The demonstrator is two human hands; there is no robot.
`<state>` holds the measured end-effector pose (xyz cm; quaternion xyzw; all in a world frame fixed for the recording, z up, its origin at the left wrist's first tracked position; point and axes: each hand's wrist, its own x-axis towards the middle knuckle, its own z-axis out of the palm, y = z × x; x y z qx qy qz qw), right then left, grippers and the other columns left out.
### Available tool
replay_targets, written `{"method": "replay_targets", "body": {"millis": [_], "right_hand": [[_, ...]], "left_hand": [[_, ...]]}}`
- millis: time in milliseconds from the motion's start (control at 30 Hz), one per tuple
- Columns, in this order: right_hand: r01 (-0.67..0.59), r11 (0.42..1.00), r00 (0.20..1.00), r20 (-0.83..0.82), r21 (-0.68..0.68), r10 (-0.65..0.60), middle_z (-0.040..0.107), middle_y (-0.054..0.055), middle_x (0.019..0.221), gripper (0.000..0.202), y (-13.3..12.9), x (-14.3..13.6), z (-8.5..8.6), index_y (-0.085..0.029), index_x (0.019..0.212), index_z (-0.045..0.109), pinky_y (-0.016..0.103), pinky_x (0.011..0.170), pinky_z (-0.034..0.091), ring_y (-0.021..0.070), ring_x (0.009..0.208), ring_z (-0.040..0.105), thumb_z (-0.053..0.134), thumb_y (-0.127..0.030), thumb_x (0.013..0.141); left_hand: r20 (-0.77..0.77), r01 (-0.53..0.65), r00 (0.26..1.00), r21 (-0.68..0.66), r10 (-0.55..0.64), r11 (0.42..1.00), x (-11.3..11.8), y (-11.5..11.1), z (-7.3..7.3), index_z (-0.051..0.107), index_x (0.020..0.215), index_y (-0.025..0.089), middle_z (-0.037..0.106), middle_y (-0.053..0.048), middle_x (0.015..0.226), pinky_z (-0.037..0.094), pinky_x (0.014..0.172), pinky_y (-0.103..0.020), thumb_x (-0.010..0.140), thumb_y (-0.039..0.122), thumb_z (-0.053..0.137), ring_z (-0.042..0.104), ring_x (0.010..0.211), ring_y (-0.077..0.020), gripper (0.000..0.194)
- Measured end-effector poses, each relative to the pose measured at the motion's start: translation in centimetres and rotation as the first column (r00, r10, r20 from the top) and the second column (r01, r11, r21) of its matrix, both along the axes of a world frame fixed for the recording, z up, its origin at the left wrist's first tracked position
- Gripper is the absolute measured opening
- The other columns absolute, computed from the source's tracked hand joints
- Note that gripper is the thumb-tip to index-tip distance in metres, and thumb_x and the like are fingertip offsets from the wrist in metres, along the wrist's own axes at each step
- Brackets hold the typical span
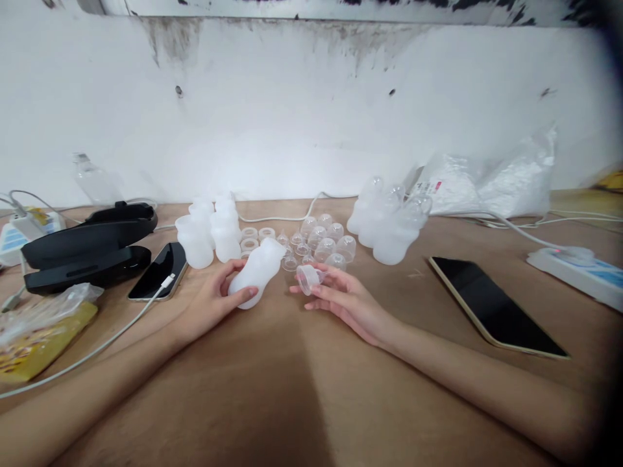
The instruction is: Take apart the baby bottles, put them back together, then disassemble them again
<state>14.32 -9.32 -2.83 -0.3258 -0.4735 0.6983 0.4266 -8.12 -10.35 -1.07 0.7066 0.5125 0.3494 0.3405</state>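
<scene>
My left hand (232,288) is closed round a frosted white baby bottle (260,271), tilted with its mouth to the upper right. Between the fingers of my right hand (343,295) is a clear bottle nipple (308,279) in a collar ring, its wide end facing the bottle. The two are apart. Beyond my hands lie several white rings (250,244), loose nipples (290,261) and clear dome caps (325,249). Open white bottles (195,241) stand in rows at the left. A group of capped bottles (389,227) stands at the right.
On the left are a black case (87,246), a phone (158,272) with a white cable (121,329) across it, and a yellow snack bag (46,337). A larger phone (496,305), a power strip (579,269) and a white plastic bag (491,178) lie right. A wall (292,117) rises behind.
</scene>
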Motion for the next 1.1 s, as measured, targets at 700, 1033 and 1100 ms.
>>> {"method": "replay_targets", "body": {"millis": [700,1033,1100], "right_hand": [[-0.099,0.924,0.953,0.301,0.370,-0.019,0.050,0.001,0.119,0.038,-0.5,0.0,0.0,-0.028,0.103,0.051,0.035,0.085,0.046,0.0152,0.092,0.056,0.063,-0.018,0.069],[-0.100,0.828,0.950,0.300,0.551,-0.085,0.051,0.002,0.115,0.033,-0.9,0.0,-0.1,-0.029,0.101,0.054,0.034,0.084,0.045,0.0182,0.106,0.049,0.059,-0.015,0.072],[-0.107,0.892,0.946,0.321,0.440,-0.044,0.053,0.002,0.111,0.039,-0.8,0.0,0.0,-0.029,0.105,0.051,0.032,0.078,0.048,0.0159,0.091,0.056,0.063,-0.019,0.069]], "left_hand": [[-0.178,0.010,0.984,0.043,-0.002,0.999,0.1,-1.4,1.0,0.060,0.089,0.020,0.063,0.000,0.079,0.045,0.059,-0.027,0.077,0.043,0.046,0.057,0.073,-0.0189,0.030],[0.063,0.136,0.991,-0.366,-0.121,0.921,-0.6,-0.9,0.9,0.057,0.096,0.017,0.055,0.000,0.054,0.029,0.033,-0.018,0.084,0.051,0.030,0.045,0.041,-0.0098,0.046],[-0.073,0.131,0.986,-0.195,-0.148,0.972,-0.7,-1.0,1.1,0.056,0.099,0.019,0.060,-0.003,0.071,0.039,0.041,-0.021,0.082,0.049,0.038,0.053,0.055,-0.0129,0.039]]}}
